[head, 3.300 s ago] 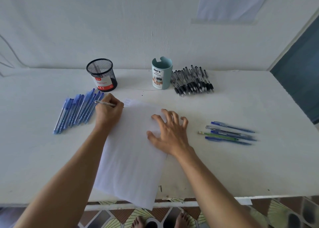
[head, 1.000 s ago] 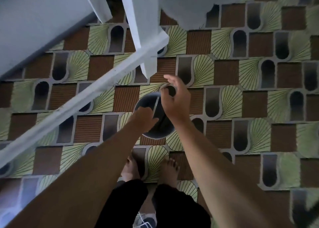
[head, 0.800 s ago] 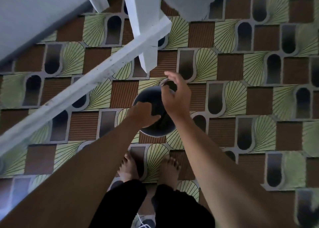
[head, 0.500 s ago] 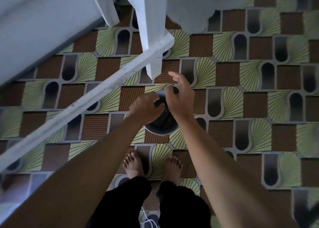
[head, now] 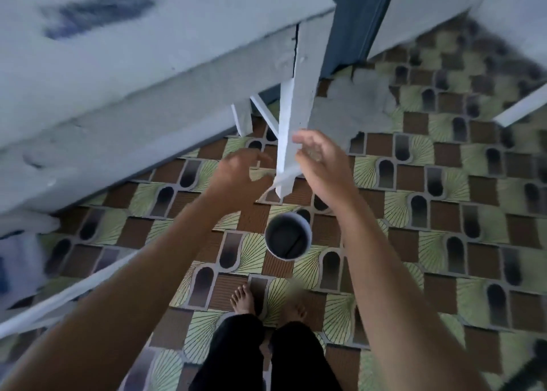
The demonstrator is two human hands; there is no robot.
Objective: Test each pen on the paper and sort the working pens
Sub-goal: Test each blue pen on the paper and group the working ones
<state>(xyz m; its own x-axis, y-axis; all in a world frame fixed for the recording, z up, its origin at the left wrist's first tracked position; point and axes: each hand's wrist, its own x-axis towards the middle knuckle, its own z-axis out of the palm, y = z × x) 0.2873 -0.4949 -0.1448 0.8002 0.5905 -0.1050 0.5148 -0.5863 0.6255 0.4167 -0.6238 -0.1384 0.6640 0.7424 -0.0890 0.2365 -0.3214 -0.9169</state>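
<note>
Your left hand and right hand hover empty, fingers loose, over the cup on the floor; the pens blur blue on the bench. They should be light, stiff and roll-prone: pinch mid-barrel.

Your hands are off the cup now. Half a second ago both were right over its mouth; now your left hand and right hand are up by the table leg, fingers loose. Your view's swung up too, so the tabletop is back in frame, all blurry.
</note>
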